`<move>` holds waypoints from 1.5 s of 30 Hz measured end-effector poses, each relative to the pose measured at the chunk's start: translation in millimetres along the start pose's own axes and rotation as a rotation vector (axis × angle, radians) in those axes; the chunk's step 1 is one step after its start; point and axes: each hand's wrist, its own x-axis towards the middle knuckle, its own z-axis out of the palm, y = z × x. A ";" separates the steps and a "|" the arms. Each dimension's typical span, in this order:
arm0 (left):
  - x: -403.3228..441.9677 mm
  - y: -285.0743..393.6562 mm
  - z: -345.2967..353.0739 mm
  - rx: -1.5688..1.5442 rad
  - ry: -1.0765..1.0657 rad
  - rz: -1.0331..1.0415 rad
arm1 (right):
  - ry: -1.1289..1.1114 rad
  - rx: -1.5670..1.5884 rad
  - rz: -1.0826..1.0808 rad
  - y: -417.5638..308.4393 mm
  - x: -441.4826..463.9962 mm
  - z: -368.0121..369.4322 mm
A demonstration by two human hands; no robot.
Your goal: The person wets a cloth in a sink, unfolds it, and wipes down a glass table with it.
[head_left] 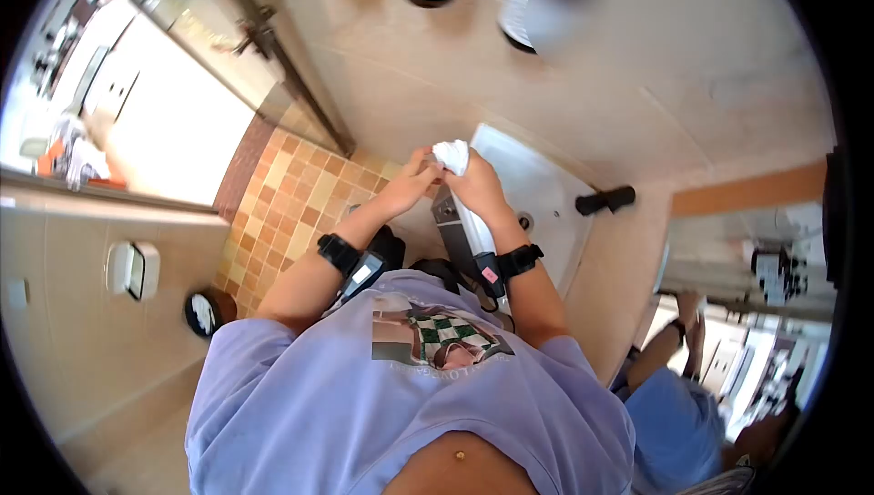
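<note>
Crumpled, soft-looking white wad [452,156], matte, creased, irregular in outline; material uncertain. Position: before torso, beside left edge of white rectangular basin [572,187]. Left hand [410,187] grasps wad's left side with bent fingers; right hand [475,187] grasps its lower right; fingertips meet below, partly hidden.

both forearms [309,278] held out front and angled inward, left hand [410,187] and right hand [475,187] right up close together, fingers [425,167] all curled in, kinda pinching, palms mostly out of sight
</note>
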 end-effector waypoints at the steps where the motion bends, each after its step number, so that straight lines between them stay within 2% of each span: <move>1: -16.9 3.5 -13.3 -0.143 0.076 0.008 | -0.108 -0.008 0.006 -16.8 4.1 13.4; 3: -45.1 12.5 -42.9 -0.234 0.148 0.037 | -0.227 -0.014 -0.045 -46.1 13.6 44.0; 5: -78.5 22.5 -73.4 -0.326 0.317 0.056 | -0.365 0.058 -0.182 -85.5 16.0 69.8; 9: -137.1 14.4 -150.0 -0.400 0.506 0.076 | -0.680 -0.088 -0.243 -148.5 31.1 123.7; 11: -166.1 8.5 -187.2 -0.423 0.600 0.101 | -0.785 -0.036 -0.304 -175.5 41.8 157.3; 13: -196.5 13.5 -222.7 -0.372 0.704 0.057 | -0.886 0.099 -0.552 -198.3 56.6 200.5; 14: -208.6 8.1 -240.9 -0.406 0.748 0.030 | -0.919 0.095 -0.571 -209.8 63.7 220.2; 16: -234.5 0.9 -279.8 -0.494 0.791 0.050 | -1.260 0.221 -0.197 -235.7 77.1 259.8; 19: -263.2 -4.9 -331.2 -0.601 0.825 0.088 | -1.351 0.166 -0.234 -275.7 93.0 317.5; 20: -268.7 -3.8 -344.7 -0.615 0.873 0.098 | -1.372 0.165 -0.239 -287.9 91.2 333.0; 22: -279.3 -5.1 -371.7 -0.642 0.936 0.104 | -1.098 0.373 -0.127 -321.2 80.7 355.9; 23: -282.9 -8.2 -386.5 -0.699 0.923 0.131 | -1.116 0.367 -0.126 -334.9 84.8 365.3; 25: -285.3 -8.9 -414.7 -0.761 0.918 0.160 | -0.950 0.392 -0.557 -357.5 98.9 386.6; 26: -285.7 -6.3 -429.1 -0.835 0.902 0.135 | -0.959 0.392 -0.561 -365.3 110.3 400.3; 28: -281.1 -0.6 -454.5 -0.920 0.893 0.111 | -0.914 0.215 -0.895 -372.7 135.5 429.4; 30: -273.5 8.7 -479.6 -0.972 0.856 0.277 | -0.930 0.236 -0.931 -385.3 163.2 460.0; 32: -272.3 7.5 -513.2 -0.901 0.861 0.272 | -0.957 0.265 -0.974 -401.9 190.6 487.9; 33: -271.7 9.4 -531.8 -0.818 0.849 0.265 | -1.021 0.283 -0.940 -415.3 206.8 499.5; 37: -262.4 37.3 -602.7 -0.886 0.938 0.330 | -1.247 0.246 -0.909 -471.5 278.9 546.1; 39: -262.6 61.2 -638.2 -0.844 0.963 0.277 | -1.248 0.292 -0.978 -498.7 312.4 576.5; 41: -260.7 80.9 -673.6 -0.789 1.010 0.256 | -1.337 0.382 -0.870 -516.3 344.3 611.6; 42: -257.5 87.7 -684.6 -0.741 1.032 0.218 | -1.382 0.370 -0.750 -528.1 360.2 622.2; 43: -259.7 79.4 -698.2 -0.756 1.054 0.212 | -1.410 0.369 -0.744 -533.8 371.6 639.8; 45: -262.2 59.9 -729.1 -0.680 0.984 0.303 | -1.426 0.427 -0.507 -549.3 392.0 672.7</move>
